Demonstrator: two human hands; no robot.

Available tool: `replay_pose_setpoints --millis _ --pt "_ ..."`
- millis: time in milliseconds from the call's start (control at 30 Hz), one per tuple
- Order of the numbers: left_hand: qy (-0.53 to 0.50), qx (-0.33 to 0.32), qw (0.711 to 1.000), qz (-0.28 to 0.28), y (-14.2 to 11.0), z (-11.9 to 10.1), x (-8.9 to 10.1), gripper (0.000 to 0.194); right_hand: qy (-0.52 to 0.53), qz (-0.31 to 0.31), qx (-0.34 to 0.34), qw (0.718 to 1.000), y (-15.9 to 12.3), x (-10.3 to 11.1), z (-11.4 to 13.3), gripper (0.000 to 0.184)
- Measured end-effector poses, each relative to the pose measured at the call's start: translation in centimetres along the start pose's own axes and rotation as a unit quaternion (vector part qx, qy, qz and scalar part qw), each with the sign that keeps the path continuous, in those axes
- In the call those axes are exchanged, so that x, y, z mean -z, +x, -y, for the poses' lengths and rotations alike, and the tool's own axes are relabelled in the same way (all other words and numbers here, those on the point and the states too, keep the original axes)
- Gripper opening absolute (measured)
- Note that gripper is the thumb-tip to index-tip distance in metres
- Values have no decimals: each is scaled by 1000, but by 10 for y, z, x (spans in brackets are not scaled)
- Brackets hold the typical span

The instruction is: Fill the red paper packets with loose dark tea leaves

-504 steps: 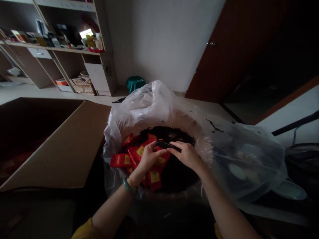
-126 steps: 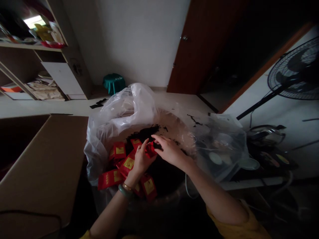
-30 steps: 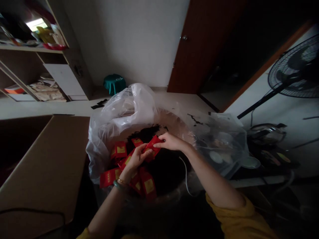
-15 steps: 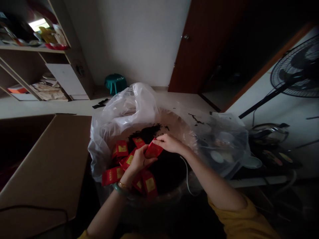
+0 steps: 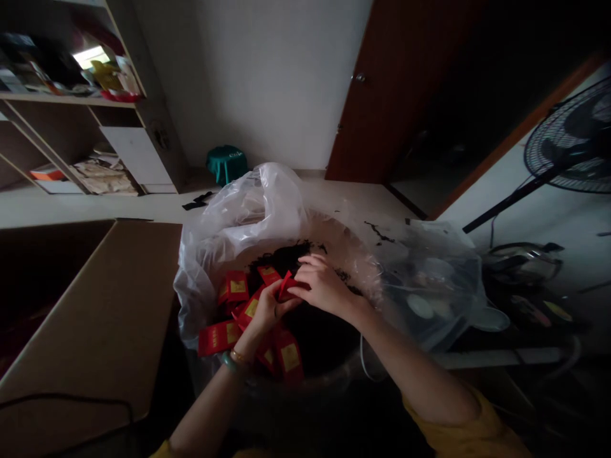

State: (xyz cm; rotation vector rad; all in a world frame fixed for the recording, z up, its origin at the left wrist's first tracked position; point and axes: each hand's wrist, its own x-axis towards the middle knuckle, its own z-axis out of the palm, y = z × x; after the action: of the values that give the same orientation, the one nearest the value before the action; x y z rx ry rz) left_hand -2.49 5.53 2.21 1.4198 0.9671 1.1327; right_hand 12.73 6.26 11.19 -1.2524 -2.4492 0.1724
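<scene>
Between my two hands is a small red packet [image 5: 287, 284], largely covered by the fingers. My left hand [image 5: 266, 313] grips it from the left and below, thumb toward me. On the other side my right hand [image 5: 324, 286] is curled over the packet's upper end, thumb against it and fingertips bent above. Just under my left wrist lies a pile of red packets with yellow labels [image 5: 237, 286]. Both hands are over a round tub lined with a plastic bag [image 5: 281, 194], which holds dark loose leaves [image 5: 317, 340] that look like tea.
An open cardboard box [image 5: 109, 312] stands at the left. Right of the tub, clear plastic [image 5: 429, 286] covers some dishes, with a glass kettle [image 5: 522, 261] and a standing fan [image 5: 570, 149] beyond. Behind are a green-covered stool [image 5: 226, 164], shelves [image 5: 136, 152] and a door [image 5: 351, 121].
Long ago my hands held a black object; later a red packet. Over the last second my right hand has gone from pinching the packet's top corner to curling over it. The view has shifted slightly.
</scene>
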Motion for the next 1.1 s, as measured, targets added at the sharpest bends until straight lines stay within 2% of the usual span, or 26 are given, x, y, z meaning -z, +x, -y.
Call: replay_pose_setpoints --millis 133,167,300,400,500,567,633,700,733,800,867,933,1033,1100 --pt "3 2 1000 7 -2 3 0 42 2 73 9 997 -2 0 0 16" --pt "4 7 1000 8 -2 3 -1 42 7 65 9 998 -2 0 -1 14" --pt "-1 43 999 6 -5 0 -3 44 -20 -31 10 999 -5 2 -4 9" --pt "14 38 999 6 -5 1 -4 45 -48 -20 28 998 -8 1 -6 13" --pt "117 4 993 34 -3 4 2 50 -56 -8 32 998 -10 0 -9 15" --pt "257 -41 964 60 -1 4 11 69 -55 -18 30 998 -13 1 -13 15" --pt "406 -78 908 67 0 0 20 93 -50 -25 34 998 -17 4 -18 12" --pt "491 -88 864 65 2 -6 28 99 -44 -23 40 998 -21 5 -21 10" --pt "505 -86 856 72 3 -9 30 98 -44 -21 44 998 -22 5 -22 10" --pt "479 -79 866 116 6 -14 32 97 -49 -21 54 997 -25 3 -23 10" --pt "394 -67 900 172 9 -17 29 97 -55 -24 69 996 -26 0 -22 11" --pt "288 -45 938 188 10 -16 21 84 -58 -27 83 994 -27 -3 -20 12" --pt "197 1 975 104 8 -11 8 41 -77 -46 83 993 -30 -7 -16 16" --pt "183 19 982 49 6 -6 2 27 -94 -59 72 991 -33 -11 -15 20"
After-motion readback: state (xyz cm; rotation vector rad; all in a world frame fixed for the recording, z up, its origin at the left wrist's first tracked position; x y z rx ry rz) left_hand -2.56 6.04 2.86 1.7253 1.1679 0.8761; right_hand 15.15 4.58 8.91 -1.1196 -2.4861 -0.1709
